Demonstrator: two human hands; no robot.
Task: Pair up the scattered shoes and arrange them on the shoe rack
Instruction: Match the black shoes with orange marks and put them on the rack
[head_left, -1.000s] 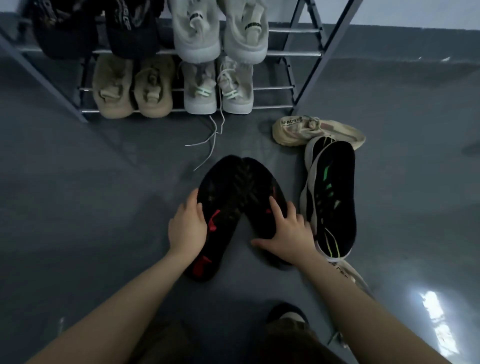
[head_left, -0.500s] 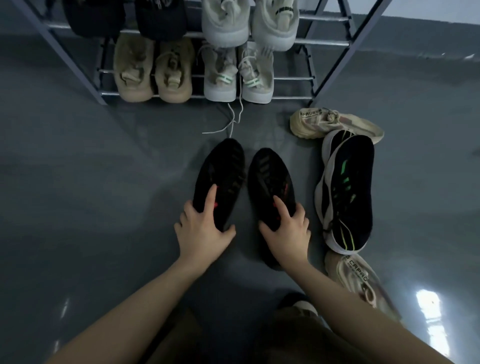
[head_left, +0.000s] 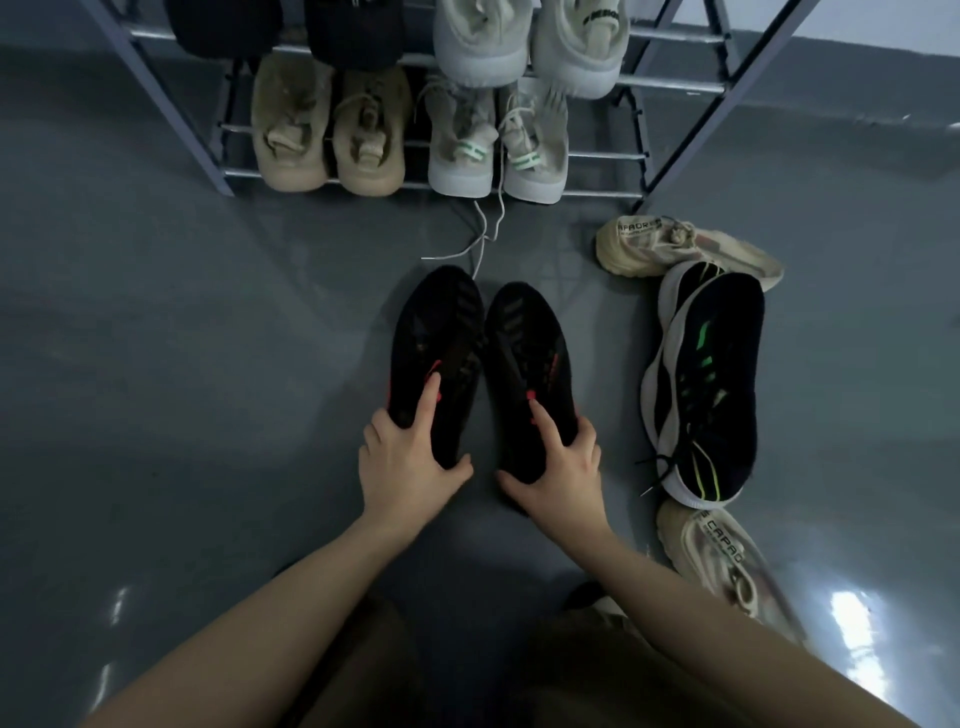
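Two black shoes with red accents stand side by side on the grey floor, toes toward the rack. My left hand (head_left: 408, 460) grips the heel of the left black shoe (head_left: 441, 338), thumb on its inner side. My right hand (head_left: 558, 470) grips the heel of the right black shoe (head_left: 530, 353) the same way. The metal shoe rack (head_left: 670, 156) stands ahead, holding a tan pair (head_left: 327, 130), a white pair with green tabs (head_left: 498, 145), a pale pair above and two dark shoes at top left.
To the right on the floor lie a black-and-green sneaker pair (head_left: 711, 374) on its side, a cream shoe (head_left: 680, 249) behind it and another cream shoe (head_left: 722, 566) nearer me. White laces (head_left: 483, 234) trail from the rack onto the floor. My knees are at the bottom.
The two black shoes went from toes touching and heels splayed to parallel. My hands slid back to grip both heels. The camera moved closer to the rack.
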